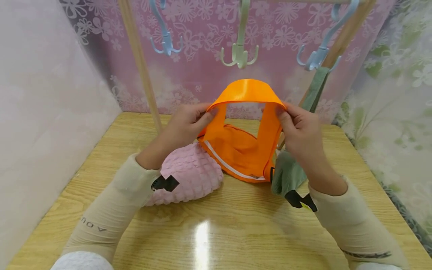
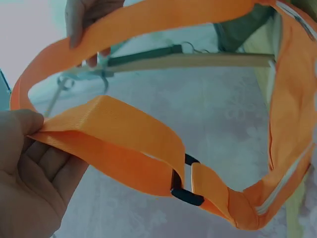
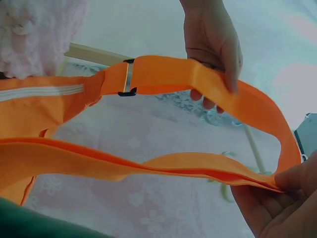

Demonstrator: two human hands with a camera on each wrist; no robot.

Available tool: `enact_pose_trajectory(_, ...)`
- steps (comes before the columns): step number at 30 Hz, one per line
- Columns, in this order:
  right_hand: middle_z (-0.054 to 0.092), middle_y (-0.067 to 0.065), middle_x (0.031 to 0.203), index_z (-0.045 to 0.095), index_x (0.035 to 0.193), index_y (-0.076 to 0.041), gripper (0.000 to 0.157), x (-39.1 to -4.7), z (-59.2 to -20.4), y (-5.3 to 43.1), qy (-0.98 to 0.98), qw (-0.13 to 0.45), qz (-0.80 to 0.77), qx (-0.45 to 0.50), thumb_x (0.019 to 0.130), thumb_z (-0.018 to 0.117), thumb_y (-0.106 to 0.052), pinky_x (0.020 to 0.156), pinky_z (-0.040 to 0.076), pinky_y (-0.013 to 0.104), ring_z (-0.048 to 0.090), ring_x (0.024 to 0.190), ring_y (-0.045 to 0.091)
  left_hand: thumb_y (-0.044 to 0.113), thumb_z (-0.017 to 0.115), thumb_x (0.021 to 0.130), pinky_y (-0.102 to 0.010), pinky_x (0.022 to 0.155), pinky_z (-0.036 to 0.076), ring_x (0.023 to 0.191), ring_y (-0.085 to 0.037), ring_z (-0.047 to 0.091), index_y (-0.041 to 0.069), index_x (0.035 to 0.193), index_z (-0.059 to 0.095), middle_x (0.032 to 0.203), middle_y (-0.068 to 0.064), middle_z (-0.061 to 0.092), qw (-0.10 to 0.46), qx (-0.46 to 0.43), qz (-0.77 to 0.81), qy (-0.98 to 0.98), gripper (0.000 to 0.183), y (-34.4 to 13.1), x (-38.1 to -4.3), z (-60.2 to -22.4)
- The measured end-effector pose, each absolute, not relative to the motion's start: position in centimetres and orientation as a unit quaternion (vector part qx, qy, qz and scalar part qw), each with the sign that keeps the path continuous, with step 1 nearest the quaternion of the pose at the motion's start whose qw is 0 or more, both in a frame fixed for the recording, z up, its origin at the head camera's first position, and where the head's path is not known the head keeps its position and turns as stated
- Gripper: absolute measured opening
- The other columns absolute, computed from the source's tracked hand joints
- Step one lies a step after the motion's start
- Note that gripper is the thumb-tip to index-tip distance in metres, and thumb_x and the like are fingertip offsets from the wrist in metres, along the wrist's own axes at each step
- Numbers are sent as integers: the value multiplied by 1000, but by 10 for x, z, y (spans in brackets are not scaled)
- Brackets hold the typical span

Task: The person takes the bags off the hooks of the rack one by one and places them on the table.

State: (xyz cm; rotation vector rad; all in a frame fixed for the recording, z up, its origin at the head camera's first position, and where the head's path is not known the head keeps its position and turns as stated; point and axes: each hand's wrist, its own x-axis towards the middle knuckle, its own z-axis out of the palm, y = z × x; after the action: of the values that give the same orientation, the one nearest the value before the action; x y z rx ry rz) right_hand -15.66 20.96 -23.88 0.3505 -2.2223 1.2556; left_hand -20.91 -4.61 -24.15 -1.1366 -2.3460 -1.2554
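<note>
An orange bag (image 1: pixel 236 150) with a white zipper stands on the table, its wide strap raised in a loop. My left hand (image 1: pixel 189 122) pinches the strap (image 1: pixel 248 90) at the loop's left side. On the opposite side my right hand (image 1: pixel 300 131) pinches it between thumb and fingers. The left wrist view shows a black buckle (image 2: pixel 187 181) on the strap near the left hand (image 2: pixel 34 168). In the right wrist view, the right hand (image 3: pixel 282 198) grips the strap's near end, with the left hand (image 3: pixel 213 44) farther up.
A pink puffy bag (image 1: pixel 192 172) lies left of the orange one. Toward the right, a green corduroy bag (image 1: pixel 290 172) hangs by its strap from a blue hook (image 1: pixel 317 58). A pale green hook (image 1: pixel 239 54) and another blue hook (image 1: pixel 167 43) hang above, between wooden posts (image 1: pixel 140 60).
</note>
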Motion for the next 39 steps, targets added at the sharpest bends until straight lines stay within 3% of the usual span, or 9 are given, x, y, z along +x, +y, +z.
enact_pose_trajectory(4, 66, 5, 78, 61, 118, -6, 30, -159, -252, 207, -852, 246, 442, 132, 94, 49, -20, 38, 31, 20, 28, 35, 12, 24, 48, 95, -25, 43, 32, 43, -18, 37, 9, 95, 62, 53, -5, 40, 49, -370, -415, -830, 21, -57, -223, -253)
enact_pose_trajectory(8, 67, 13, 91, 60, 119, -6, 32, -161, -266, 199, -863, 204, 436, 150, 95, 49, -22, 38, 32, 21, 32, 39, 14, 21, 48, 95, -27, 50, 34, 51, -20, 37, 9, 103, 63, 67, -6, 52, 24, -360, -390, -847, 21, -69, -234, -264)
enact_pose_trajectory(12, 67, 13, 93, 60, 119, -4, 32, -162, -283, 191, -871, 163, 433, 165, 93, 53, -22, 54, 47, 16, 57, 61, 11, 18, 52, 93, -26, 65, 48, 67, -16, 55, 7, 111, 62, 89, -5, 65, 0, -368, -370, -853, 23, -76, -237, -275)
enact_pose_trajectory(15, 67, 11, 103, 59, 120, -4, 33, -162, -294, 187, -876, 138, 430, 169, 91, 56, -20, 67, 52, 20, 65, 85, 15, 17, 54, 92, -27, 67, 51, 75, -15, 61, 7, 112, 62, 95, -4, 67, -24, -377, -353, -856, 23, -77, -235, -284)
enact_pose_trajectory(21, 68, 11, 96, 60, 118, -4, 30, -157, -314, 188, -886, 94, 421, 170, 91, 55, -16, 54, 51, 24, 65, 72, 16, 16, 55, 91, -22, 61, 50, 69, -13, 60, 6, 107, 62, 88, -4, 67, -53, -399, -331, -854, 20, -74, -229, -306)
enact_pose_trajectory(25, 69, 7, 91, 62, 113, -5, 25, -154, -323, 190, -892, 86, 410, 170, 91, 56, -14, 56, 50, 22, 62, 68, 12, 16, 56, 91, -20, 53, 42, 57, -11, 47, 8, 92, 61, 68, 1, 58, -63, -408, -319, -853, 10, -73, -223, -317)
enact_pose_trajectory(32, 47, 0, 54, 65, 97, -7, 13, -146, -338, 190, -892, 66, 401, 199, 92, 53, -12, 37, 32, 22, 31, 39, 7, 17, 60, 89, -18, 49, 36, 51, -5, 38, 11, 83, 59, 60, 7, 49, -60, -448, -274, -849, 8, -68, -211, -330)
enact_pose_trajectory(34, 43, -1, 53, 64, 96, -8, 13, -144, -342, 191, -891, 56, 400, 209, 93, 53, -12, 38, 32, 21, 31, 40, 6, 16, 61, 88, -17, 51, 39, 53, -2, 42, 11, 81, 58, 63, 7, 51, -64, -464, -267, -842, 9, -68, -208, -335)
enact_pose_trajectory(39, 58, 0, 65, 65, 107, -6, 19, -140, -355, 191, -883, 41, 403, 236, 91, 54, -7, 43, 39, 19, 42, 47, 5, 15, 64, 86, -15, 52, 39, 53, 0, 41, 13, 69, 52, 58, 9, 47, -42, -486, -249, -837, 20, -73, -200, -346)
